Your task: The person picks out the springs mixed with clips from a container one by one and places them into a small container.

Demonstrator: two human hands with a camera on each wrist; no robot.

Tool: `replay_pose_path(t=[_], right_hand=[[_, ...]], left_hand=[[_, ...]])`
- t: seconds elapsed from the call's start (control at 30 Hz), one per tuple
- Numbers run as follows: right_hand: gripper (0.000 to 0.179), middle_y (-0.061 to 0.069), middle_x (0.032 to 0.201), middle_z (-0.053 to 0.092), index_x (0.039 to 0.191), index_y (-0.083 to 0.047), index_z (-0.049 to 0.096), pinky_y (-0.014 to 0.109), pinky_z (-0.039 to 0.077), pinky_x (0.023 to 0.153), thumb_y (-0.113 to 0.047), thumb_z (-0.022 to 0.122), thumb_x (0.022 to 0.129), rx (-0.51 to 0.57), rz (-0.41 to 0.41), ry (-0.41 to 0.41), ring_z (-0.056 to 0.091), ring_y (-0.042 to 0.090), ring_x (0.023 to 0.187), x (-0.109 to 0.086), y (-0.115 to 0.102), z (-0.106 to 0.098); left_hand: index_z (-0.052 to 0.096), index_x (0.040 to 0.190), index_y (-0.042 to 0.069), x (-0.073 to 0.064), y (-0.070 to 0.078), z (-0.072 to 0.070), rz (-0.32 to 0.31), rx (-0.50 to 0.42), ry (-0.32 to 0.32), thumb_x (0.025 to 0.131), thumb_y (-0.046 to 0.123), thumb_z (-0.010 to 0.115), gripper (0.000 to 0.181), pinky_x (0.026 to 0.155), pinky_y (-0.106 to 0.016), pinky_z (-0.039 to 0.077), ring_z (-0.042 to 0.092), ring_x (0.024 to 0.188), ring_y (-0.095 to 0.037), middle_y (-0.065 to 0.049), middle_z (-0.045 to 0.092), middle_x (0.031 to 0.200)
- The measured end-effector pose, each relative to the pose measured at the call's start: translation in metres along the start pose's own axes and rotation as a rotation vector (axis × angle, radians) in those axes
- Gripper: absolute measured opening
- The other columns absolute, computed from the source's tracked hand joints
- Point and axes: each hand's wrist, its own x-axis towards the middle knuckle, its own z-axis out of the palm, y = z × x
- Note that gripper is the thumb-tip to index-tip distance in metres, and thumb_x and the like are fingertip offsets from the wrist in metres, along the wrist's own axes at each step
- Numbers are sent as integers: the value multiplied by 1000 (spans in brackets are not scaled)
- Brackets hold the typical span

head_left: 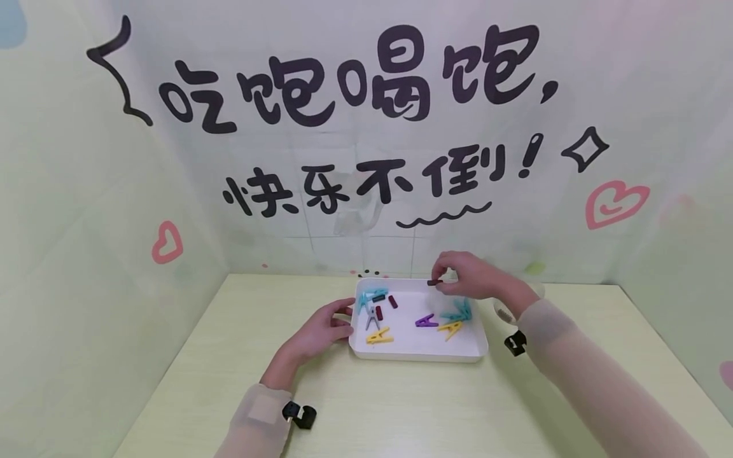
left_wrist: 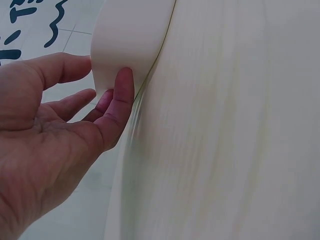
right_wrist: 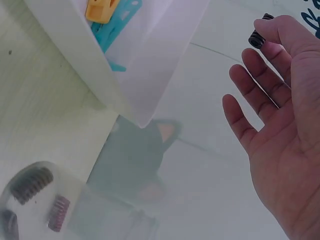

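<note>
A white tray [head_left: 418, 357] holds plastic clothespins and small dark pieces. My left hand [head_left: 322, 329] touches the tray's left end; in the left wrist view its loosely bent fingers [left_wrist: 123, 95] rest against the outer wall. Above the tray's back right part, my right hand [head_left: 471, 275] pinches a small dark ribbed cylinder [right_wrist: 261, 31] between thumb and forefinger, its other fingers apart. Teal clothespins [head_left: 378, 292], a grey clothespin [head_left: 373, 317], a yellow clothespin [head_left: 379, 337] and several small dark red or black pieces [head_left: 392, 301] lie at the tray's left.
At the tray's right lie a purple clothespin [head_left: 425, 321], another yellow clothespin [head_left: 451, 329] and teal clothespins [head_left: 460, 312]. Beside that end stands a clear container [right_wrist: 45, 167] with ribbed pieces inside, partly behind my right forearm. A printed cloth [head_left: 355, 254] hangs behind the table [head_left: 366, 407].
</note>
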Motion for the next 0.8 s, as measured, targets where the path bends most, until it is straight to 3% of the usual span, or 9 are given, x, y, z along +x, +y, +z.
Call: replay_pose_path(t=[0.17,0.37,0.8], right_hand=[[12,-7,106,68,107,-20,75,49,55,97,-16,77,96,-20,15,34,62,19,101,-10,1,-9],[13,-6,107,69,108,-18,74,45,56,94,-15,77,96,-18,44,62,63,19,100,-25,5,-18],[14,-5,102,69,106,-12,76,43,56,86,-7,78,93,-69,-14,182,63,18,96,-62,28,-40]], left_hand=[[46,160,7,0,-2,0,3,2,2,102,1,66,62,94,-39,60,63,114,-26,-14,56,140],[46,160,7,0,-3,-1,9,-1,-1,101,1,67,62,94,-39,60,63,113,-27,-14,56,140],[45,160,7,1,-4,0,8,0,-3,102,1,67,62,95,-39,60,62,115,-27,-14,56,142]])
